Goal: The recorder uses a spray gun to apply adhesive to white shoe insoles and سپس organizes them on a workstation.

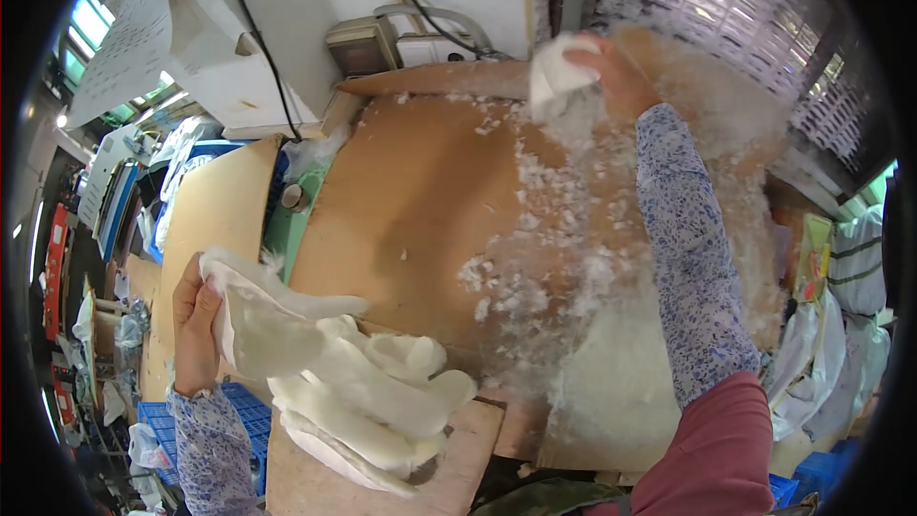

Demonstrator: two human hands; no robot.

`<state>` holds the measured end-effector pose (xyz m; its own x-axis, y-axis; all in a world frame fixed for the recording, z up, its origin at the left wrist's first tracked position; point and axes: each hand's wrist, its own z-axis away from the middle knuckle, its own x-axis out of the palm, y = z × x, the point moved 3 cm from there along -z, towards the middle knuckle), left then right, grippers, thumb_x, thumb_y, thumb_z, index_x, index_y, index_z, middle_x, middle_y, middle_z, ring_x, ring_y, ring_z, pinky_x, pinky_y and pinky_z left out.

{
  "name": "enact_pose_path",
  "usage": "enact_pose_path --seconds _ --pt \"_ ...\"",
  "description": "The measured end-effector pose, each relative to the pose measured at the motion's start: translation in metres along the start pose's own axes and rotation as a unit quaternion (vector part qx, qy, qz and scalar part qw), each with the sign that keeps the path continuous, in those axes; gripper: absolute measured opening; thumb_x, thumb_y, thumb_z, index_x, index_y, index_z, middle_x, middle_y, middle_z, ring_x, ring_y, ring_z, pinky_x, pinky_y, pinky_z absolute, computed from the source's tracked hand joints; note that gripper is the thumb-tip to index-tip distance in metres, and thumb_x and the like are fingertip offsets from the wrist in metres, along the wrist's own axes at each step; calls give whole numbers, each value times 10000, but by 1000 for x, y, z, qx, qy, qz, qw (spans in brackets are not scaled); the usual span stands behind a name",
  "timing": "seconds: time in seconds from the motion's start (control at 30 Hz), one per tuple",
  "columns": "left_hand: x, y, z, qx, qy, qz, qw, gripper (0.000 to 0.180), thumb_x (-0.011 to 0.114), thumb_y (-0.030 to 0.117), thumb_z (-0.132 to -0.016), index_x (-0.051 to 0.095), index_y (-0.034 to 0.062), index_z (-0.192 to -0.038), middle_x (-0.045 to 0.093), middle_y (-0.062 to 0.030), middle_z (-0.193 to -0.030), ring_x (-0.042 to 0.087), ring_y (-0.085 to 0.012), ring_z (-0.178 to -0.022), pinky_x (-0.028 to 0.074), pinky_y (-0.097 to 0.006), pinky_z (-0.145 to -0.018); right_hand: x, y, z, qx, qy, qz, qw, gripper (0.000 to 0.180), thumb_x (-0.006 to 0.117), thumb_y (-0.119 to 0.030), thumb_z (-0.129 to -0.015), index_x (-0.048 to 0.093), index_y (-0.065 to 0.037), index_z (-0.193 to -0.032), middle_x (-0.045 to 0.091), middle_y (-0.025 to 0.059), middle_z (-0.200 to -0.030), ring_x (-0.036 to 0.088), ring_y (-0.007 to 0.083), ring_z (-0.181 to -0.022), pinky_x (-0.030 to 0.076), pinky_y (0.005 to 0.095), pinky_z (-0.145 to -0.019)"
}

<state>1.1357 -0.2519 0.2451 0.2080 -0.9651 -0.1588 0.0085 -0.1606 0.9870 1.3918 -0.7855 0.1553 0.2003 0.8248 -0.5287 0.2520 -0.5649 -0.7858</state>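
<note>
My left hand (195,325) grips the edge of a white fabric casing (334,363) that sags in soft lobes onto a small wooden board (468,440). My right hand (611,72), arm stretched far forward, is closed on a clump of white fluffy filling (554,72) at the back of a big brown cardboard-lined bin (411,191). Loose white fluff (564,258) is scattered and piled across the bin's right half, thickest toward the lower right. Both sleeves are blue-flowered.
A grey box with black cables (363,43) sits behind the bin by a white wall panel. A metal grille (726,10) is at upper right. Blue plastic crates (244,416) stand at lower left, bags and cloth (841,325) at right.
</note>
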Motion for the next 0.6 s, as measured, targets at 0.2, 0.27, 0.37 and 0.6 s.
enact_pose_path --seconds 0.2,0.27,0.37,0.6 --pt "86 43 -3 22 -190 -77 978 372 479 101 -929 443 -2 -1284 549 -66 -1173 523 -137 -1055 410 -263 -927 -70 -61 9 -64 -142 133 979 352 656 -285 -774 658 -22 -1008 645 107 -896 605 245 -756 481 353 -714" --pt "113 72 9 15 -238 -90 967 402 487 100 -925 423 4 -1310 522 -76 -1233 493 -150 -1122 381 -273 -976 -111 -81 24 -11 -159 7 987 343 670 -285 -756 665 -17 -969 653 115 -892 611 243 -763 481 344 -720" --pt "139 105 29 71 -269 -42 959 384 482 85 -921 437 1 -1293 539 -62 -1197 506 -126 -1087 397 -254 -946 -143 -106 55 8 -169 -91 981 338 679 -284 -737 675 -7 -929 665 114 -861 617 215 -761 478 317 -709" --pt "200 154 80 170 -275 -103 941 252 491 136 -929 532 -29 -1113 565 -20 -1007 494 -77 -929 409 -221 -811 -202 -193 108 -112 -196 226 947 377 675 -241 -643 660 10 -924 648 115 -785 621 225 -751 479 313 -684"
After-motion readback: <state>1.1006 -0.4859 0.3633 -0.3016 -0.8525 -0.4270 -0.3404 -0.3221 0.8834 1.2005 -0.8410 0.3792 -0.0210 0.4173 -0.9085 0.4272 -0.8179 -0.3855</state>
